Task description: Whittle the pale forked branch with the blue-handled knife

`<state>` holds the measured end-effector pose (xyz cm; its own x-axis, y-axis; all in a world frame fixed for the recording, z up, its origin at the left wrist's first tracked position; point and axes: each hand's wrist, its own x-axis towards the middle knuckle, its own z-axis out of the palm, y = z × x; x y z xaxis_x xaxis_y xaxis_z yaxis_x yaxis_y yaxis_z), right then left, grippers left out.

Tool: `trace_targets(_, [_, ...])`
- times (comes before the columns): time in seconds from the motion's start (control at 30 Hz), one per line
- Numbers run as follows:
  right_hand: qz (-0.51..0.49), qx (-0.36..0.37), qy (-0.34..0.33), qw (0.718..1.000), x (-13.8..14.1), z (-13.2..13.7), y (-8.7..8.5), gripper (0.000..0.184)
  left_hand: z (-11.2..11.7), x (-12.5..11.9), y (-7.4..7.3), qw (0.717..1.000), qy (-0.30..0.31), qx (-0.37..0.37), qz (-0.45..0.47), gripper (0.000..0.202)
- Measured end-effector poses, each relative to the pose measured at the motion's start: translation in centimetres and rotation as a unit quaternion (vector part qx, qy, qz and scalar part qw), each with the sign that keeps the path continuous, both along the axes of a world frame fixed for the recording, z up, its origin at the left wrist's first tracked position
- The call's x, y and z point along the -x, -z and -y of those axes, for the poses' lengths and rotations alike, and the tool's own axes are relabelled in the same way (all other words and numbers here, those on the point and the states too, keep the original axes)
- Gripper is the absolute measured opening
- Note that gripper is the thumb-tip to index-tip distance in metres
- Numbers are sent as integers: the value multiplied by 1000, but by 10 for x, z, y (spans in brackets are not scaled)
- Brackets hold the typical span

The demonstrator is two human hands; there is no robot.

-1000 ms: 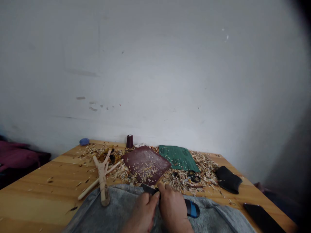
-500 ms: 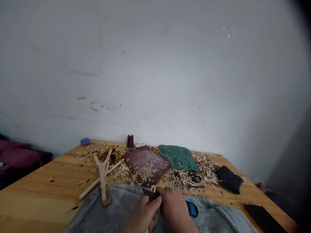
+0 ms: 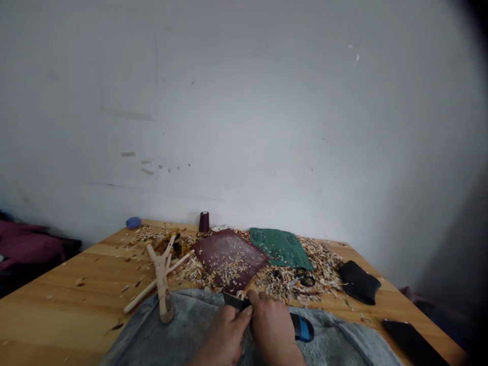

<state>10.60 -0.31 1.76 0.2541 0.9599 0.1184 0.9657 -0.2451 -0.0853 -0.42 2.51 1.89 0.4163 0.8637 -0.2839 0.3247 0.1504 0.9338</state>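
Observation:
My right hand is closed round a knife, its black and blue handle sticking out to the right. The dark blade points left, over my left hand. My left hand is closed on a thin piece of pale wood, whose tip shows beside the blade; the rest of it is mostly hidden by my fingers. The left thumb presses near the base of the blade. Both hands touch each other above a grey cloth. Left of them a forked stick leans on the cloth's edge.
Wood shavings cover the wooden table around a maroon sheet and a green sheet. Scissors lie among them. A thread spool stands by the wall. A black pad and a phone lie at right.
The knife handle has shifted slightly right and down with my right hand. My left hand stays nearly in place, and the things on the table have not moved.

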Motion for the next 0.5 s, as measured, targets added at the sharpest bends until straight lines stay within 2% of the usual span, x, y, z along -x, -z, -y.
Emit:
trace_targets(0.2, [24, -4, 12, 1000, 2, 0, -3, 32, 1, -4, -3, 1000, -15, 11, -7, 38])
trace_targets(0.5, [56, -35, 19, 998, 3, 2, -1, 34, -5, -3, 14, 1000, 6, 8, 24, 39])
